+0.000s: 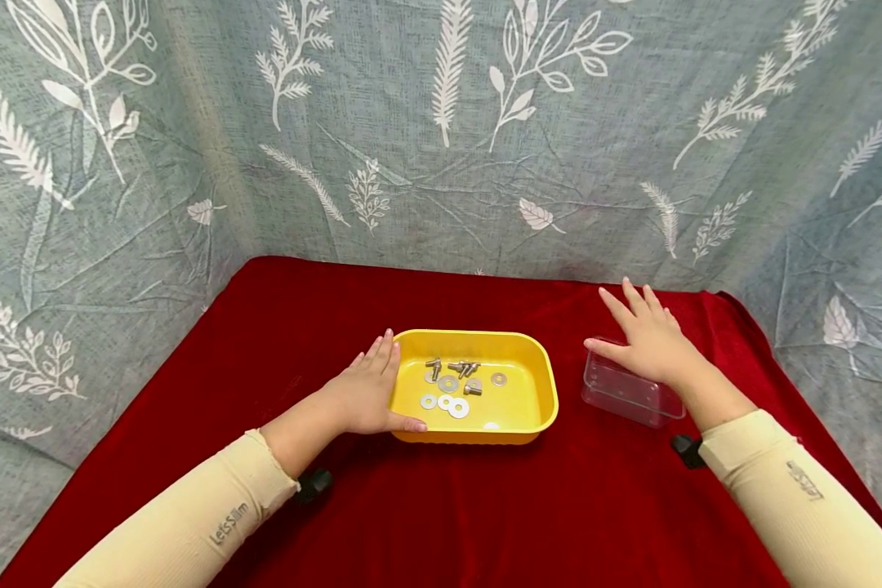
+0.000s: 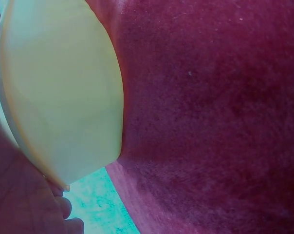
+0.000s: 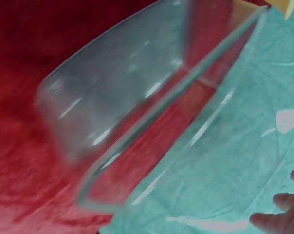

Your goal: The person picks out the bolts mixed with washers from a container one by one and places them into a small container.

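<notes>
A yellow plastic bin (image 1: 536, 392) stands mid-table with several metal bolts (image 1: 473, 389) and flat washers (image 1: 459, 408) inside. My left hand (image 1: 367, 392) lies along the bin's left side, fingers straight against the wall and thumb at the near rim. In the left wrist view the bin's outer wall (image 2: 64, 92) fills the left part, with fingertips (image 2: 75, 226) below it. To the right, my right hand (image 1: 650, 347) is spread over a clear plastic box (image 1: 625, 400), holding nothing. The right wrist view shows the box (image 3: 122, 92) at a slant, fingers (image 3: 278, 214) apart from it.
A dark red cloth (image 1: 456, 506) covers the table. Behind and at both sides hangs a grey-green curtain (image 1: 412, 220) with white leaf prints. The clear box stands a short gap right of the bin.
</notes>
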